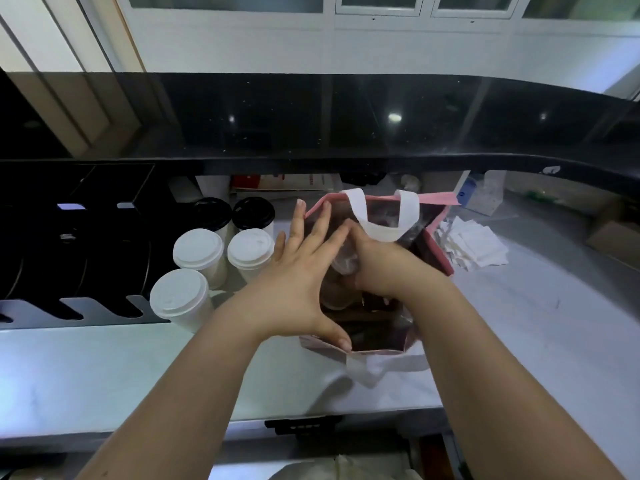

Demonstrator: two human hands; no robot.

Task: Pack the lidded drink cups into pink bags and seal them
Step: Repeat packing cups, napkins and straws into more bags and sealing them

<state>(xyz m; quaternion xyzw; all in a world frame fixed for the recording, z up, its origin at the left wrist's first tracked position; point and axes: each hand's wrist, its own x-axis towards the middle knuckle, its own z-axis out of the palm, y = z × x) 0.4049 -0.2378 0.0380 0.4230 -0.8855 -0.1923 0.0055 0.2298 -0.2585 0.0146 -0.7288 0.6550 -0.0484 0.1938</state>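
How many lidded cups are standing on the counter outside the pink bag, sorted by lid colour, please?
White-lidded cups: 3
Black-lidded cups: 2
Total: 5

The right hand [384, 268] dips into the pink bag [441, 252] and its fingertips are hidden there; whether they close on anything cannot be told. Just beside the grip a pale, see-through shape [343, 261] is too blurred to name, and the bag's dark inside shows only brownish smears. Left of the grip, the left hand [298, 275] covers part of the nearest white-lidded cup [250, 249], and the black-lidded cups [212, 213] stand half hidden behind the white ones. Beyond the grip, the clutter under the black shelf [346, 157] is too blurred to read. Both forearms run off the bottom edge. Far right of the grip, a cardboard box [618, 242] is cut by the picture's edge.
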